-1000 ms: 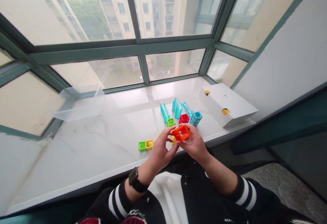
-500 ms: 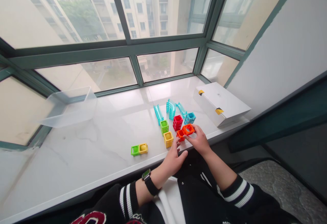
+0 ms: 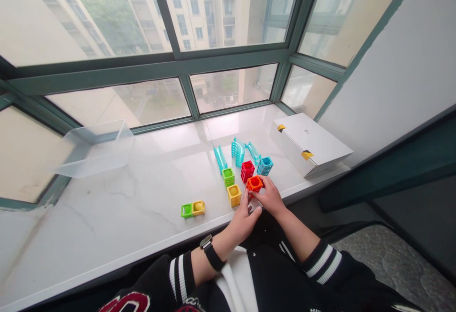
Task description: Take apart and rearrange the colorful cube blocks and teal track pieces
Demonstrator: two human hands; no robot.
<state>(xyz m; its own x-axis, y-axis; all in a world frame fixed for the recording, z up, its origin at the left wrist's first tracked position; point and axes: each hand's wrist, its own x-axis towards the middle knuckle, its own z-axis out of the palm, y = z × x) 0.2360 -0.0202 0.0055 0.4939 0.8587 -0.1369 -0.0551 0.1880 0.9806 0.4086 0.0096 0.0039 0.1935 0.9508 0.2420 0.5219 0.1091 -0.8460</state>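
Note:
My right hand (image 3: 271, 199) is closed on an orange block (image 3: 254, 184) with a round hole in its top. That block sits over a second orange block, which is mostly hidden beneath it and behind my fingers. Close by on the near left, my left hand (image 3: 242, 222) has its thumb apart from its fingers. Its fingertips reach the near side of the orange blocks; whether they touch is unclear. Just left stands a yellow block (image 3: 234, 195), with a green block (image 3: 228, 177) behind it. A red block (image 3: 247, 172) stands right behind the orange ones.
A blue block (image 3: 265, 165) and clear teal track pieces (image 3: 238, 151) lie farther back on the white sill (image 3: 156, 169). Left of my hands, a low green block (image 3: 186, 210) adjoins a yellow one (image 3: 198, 208). A white box (image 3: 313, 141) and a clear plastic bin (image 3: 124, 148) flank them.
My right hand has moved left and slightly down, bringing its orange block from beside the other orange block to on top of it. My left hand has hardly moved.

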